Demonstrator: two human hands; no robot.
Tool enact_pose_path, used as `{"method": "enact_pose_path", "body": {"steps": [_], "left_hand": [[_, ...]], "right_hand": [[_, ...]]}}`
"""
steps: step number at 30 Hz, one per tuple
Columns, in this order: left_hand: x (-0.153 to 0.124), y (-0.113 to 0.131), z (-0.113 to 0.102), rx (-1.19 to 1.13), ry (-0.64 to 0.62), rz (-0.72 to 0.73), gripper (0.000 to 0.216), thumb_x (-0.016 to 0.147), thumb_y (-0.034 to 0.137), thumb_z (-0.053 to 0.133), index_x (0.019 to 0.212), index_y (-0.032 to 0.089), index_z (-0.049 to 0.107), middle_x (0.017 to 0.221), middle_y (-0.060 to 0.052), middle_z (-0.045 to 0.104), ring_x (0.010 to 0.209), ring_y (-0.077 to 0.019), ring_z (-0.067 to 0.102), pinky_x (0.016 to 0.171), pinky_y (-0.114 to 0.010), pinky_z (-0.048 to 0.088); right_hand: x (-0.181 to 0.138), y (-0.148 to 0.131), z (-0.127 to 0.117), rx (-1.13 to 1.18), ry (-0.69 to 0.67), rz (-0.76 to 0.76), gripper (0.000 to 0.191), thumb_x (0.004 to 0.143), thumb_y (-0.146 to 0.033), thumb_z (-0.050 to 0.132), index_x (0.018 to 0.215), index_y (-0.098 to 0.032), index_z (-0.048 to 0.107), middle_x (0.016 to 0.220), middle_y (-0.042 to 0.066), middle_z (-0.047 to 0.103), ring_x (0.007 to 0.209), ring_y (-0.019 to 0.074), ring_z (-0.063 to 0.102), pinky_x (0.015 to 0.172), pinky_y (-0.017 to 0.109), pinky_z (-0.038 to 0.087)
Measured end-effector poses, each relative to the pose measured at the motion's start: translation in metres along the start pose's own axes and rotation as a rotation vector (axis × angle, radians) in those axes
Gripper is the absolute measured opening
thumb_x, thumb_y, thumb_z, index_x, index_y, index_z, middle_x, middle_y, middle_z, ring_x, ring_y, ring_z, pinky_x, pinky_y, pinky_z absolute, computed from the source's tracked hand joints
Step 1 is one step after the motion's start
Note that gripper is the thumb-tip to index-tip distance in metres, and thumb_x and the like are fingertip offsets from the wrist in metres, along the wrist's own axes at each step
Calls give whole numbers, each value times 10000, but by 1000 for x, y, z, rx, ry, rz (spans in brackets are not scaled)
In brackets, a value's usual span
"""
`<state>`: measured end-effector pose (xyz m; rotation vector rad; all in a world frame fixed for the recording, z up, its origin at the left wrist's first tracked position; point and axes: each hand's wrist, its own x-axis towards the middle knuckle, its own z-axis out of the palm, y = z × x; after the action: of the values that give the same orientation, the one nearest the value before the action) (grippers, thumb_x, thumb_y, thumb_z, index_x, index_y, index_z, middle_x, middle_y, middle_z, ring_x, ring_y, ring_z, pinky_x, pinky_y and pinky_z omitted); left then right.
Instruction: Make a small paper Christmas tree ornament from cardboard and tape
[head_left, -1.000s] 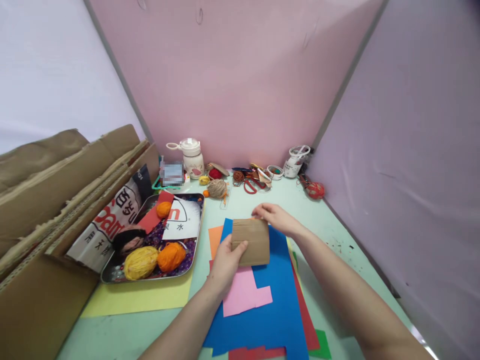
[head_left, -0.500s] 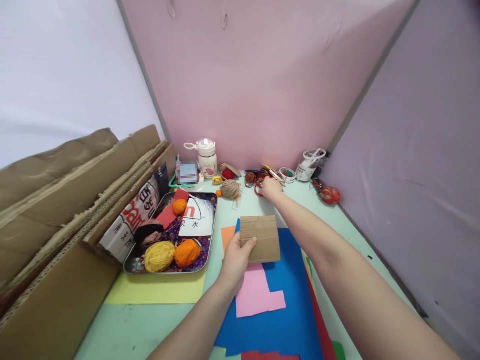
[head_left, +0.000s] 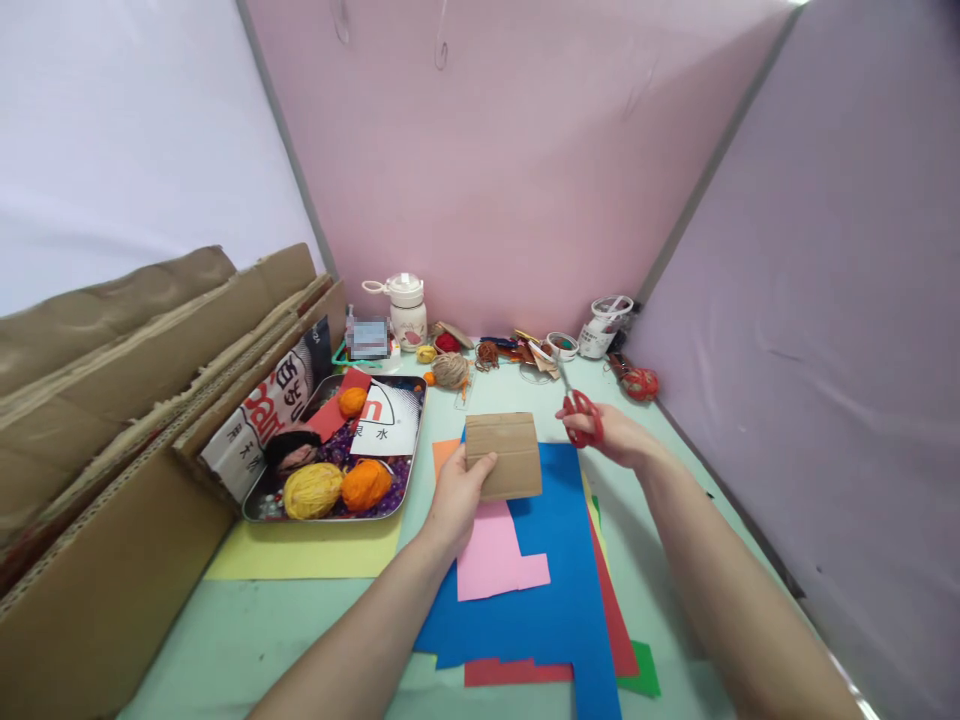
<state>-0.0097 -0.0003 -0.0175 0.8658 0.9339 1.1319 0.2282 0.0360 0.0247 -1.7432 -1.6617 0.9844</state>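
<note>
My left hand point(head_left: 457, 497) grips a brown cardboard rectangle point(head_left: 506, 456) by its lower left corner, holding it above the blue paper sheet point(head_left: 551, 590). My right hand point(head_left: 611, 435) is closed round the red handles of a pair of scissors point(head_left: 578, 407), blades pointing away, just right of the cardboard and apart from it. A pink paper piece point(head_left: 491, 555) lies on the blue sheet below the cardboard. Red point(head_left: 611, 620), green point(head_left: 643, 672) and orange point(head_left: 444, 455) sheets stick out from under the blue one.
A metal tray point(head_left: 253, 510) with yarn balls, beads and printed card sits left on a yellow sheet point(head_left: 300, 555). Cardboard boxes point(head_left: 120, 470) line the left side. At the back wall stand a white bottle point(head_left: 407, 310), twine ball point(head_left: 450, 370), tape, jar point(head_left: 602, 328) and small clutter.
My right hand left the cardboard, reached to the clutter at the back, and came back holding the red scissors beside the cardboard. The left hand kept hold of the cardboard.
</note>
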Motion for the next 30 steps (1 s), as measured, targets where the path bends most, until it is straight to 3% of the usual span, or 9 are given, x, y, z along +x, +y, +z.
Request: {"method": "enact_pose_path", "body": {"steps": [8, 14, 17, 22, 30], "left_hand": [[-15, 38, 16, -31, -50, -65, 321, 743, 337, 631, 1025, 186, 608, 981, -51, 688, 795, -166, 612, 637, -246, 460], [-8, 63, 13, -38, -39, -85, 306, 741, 314, 643, 1022, 199, 609, 988, -47, 682, 758, -150, 615, 550, -214, 468], [5, 58, 5, -105, -76, -49, 365, 755, 314, 636, 1105, 230, 579, 1051, -45, 667, 790, -162, 630, 562, -234, 497], [19, 34, -6, -181, -19, 6, 372, 771, 317, 629, 1133, 249, 576, 1082, -32, 659, 835, -163, 637, 602, -244, 525], [19, 30, -15, -178, 38, 79, 368, 785, 322, 612, 1142, 237, 591, 1055, -23, 670, 907, -166, 623, 699, -236, 512]], "right_hand": [[-40, -1, 36, 449, -75, -180, 236, 755, -369, 598, 868, -173, 530, 748, 15, 569, 682, 147, 529, 620, 268, 415], [-46, -2, 41, 469, -43, -213, 348, 832, -519, 479, 906, -181, 514, 678, -22, 486, 624, 127, 455, 591, 263, 373], [-50, 0, 41, 444, -155, -271, 390, 869, -552, 399, 843, -179, 510, 716, -7, 493, 648, 125, 461, 654, 276, 391], [-53, 0, 45, 282, -264, -174, 456, 871, -590, 377, 707, -177, 478, 660, -1, 500, 627, 125, 466, 635, 272, 381], [-56, -2, 53, 291, -385, -150, 429, 866, -591, 398, 762, -180, 460, 693, -8, 483, 629, 117, 450, 621, 262, 381]]}}
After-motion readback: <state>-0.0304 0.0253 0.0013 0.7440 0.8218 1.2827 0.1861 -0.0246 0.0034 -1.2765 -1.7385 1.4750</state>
